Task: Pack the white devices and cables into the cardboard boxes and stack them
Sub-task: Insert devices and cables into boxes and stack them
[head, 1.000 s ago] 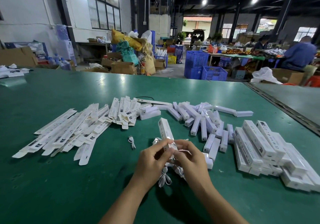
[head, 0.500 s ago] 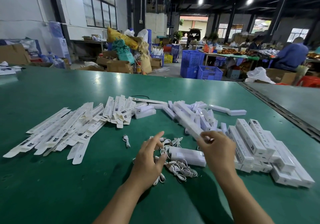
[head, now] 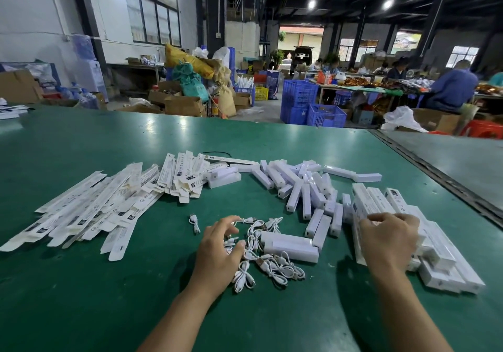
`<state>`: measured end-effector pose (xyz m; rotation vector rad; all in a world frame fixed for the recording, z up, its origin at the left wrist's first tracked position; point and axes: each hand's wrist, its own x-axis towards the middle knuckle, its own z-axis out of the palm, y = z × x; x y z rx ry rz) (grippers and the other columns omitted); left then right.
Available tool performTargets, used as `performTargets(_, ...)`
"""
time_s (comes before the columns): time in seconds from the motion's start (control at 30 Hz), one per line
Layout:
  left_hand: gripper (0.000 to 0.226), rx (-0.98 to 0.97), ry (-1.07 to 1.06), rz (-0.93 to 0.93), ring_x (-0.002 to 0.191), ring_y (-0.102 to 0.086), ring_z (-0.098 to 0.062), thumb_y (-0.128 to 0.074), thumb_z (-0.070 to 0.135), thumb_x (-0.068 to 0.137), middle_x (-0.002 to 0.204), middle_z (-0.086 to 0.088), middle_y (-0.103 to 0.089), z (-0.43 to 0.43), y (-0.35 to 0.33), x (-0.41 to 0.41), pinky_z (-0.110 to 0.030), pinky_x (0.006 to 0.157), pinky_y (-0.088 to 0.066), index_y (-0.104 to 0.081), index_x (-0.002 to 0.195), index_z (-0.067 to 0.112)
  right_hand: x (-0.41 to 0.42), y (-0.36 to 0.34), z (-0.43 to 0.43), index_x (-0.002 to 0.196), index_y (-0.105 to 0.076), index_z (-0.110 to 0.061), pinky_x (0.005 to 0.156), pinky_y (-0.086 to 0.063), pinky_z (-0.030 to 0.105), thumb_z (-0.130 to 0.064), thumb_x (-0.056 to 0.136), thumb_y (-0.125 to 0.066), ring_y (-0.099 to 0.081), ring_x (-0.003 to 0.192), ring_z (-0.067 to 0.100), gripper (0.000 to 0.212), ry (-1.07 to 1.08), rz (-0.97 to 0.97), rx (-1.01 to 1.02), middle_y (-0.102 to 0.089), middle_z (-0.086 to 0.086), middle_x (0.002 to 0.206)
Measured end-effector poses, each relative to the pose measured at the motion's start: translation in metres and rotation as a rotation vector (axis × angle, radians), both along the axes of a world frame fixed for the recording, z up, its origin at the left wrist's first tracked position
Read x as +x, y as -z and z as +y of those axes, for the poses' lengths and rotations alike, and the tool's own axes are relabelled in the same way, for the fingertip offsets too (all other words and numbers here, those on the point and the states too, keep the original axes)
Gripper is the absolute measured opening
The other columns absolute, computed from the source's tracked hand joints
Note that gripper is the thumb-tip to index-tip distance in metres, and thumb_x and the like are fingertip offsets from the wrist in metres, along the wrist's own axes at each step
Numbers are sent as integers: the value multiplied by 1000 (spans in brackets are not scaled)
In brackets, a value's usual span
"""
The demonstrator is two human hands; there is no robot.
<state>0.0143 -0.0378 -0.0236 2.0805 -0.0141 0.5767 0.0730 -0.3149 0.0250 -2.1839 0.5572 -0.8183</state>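
Your left hand (head: 217, 251) rests at 6 o'clock on the green counter (head: 109, 297), fingers loosely spread over the tangle of short white cables (head: 272, 267) and gripping none of them. One cable (head: 193, 221) lies apart, just to its 11 o'clock. Your right hand (head: 389, 240) sits at 3 o'clock with its fingers curled over the top of the stack of closed white cardboard boxes (head: 449, 270); you cannot see what is inside them. Two long white bar-shaped devices (head: 288, 245) lie side by side between your hands, touching the cables. A loose heap of the same white devices (head: 299, 188) spreads at 1 o'clock. At 9 to 10 o'clock lie the flat, unfolded white box sleeves (head: 89, 210), all unfilled.
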Motion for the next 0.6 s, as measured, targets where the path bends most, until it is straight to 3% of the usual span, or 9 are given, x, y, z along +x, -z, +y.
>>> performTargets(0.07,46,-4,-21,3,105,-52,-10,-69,5,87,101,14,-55,0,0,0,-26,91,-37,-54,115,38,-1,1,3,101,-73,-5,73,-41,32,-6,85,-69,-43,77,20,16,0,-8,-52,-46,15,125)
performTargets(0.2,35,39,-127,1,105,-50,-17,-69,2,85,97,14,-55,2,2,3,-20,84,-32,-63,113,21,-4,0,16,101,-74,-7,72,-40,30,-7,86,-69,-44,78,18,16,-70,-60,-143,-53,12,127)
performTargets(0.33,30,90,-237,4,103,-49,-20,-71,1,83,98,1,-61,8,4,6,-28,86,-36,-66,110,12,-9,4,41,103,-74,-10,80,-49,34,-15,87,-70,-53,83,17,17,-243,-47,-179,-56,8,126)
performTargets(0.43,26,91,-262,31,103,-49,-21,-70,1,83,99,-1,-63,9,7,7,-30,87,-38,-66,107,12,-15,11,56,102,-74,-16,71,-49,30,-19,87,-70,-58,72,15,16,-376,-11,-271,-58,1,121)
performTargets(0.6,22,107,-291,75,107,-48,-23,-69,4,85,104,-3,-64,9,8,10,-33,88,-41,-66,106,11,-21,23,72,98,-73,-26,63,-46,27,-28,89,-66,-60,73,11,12,-570,58,-413,-60,-10,115)
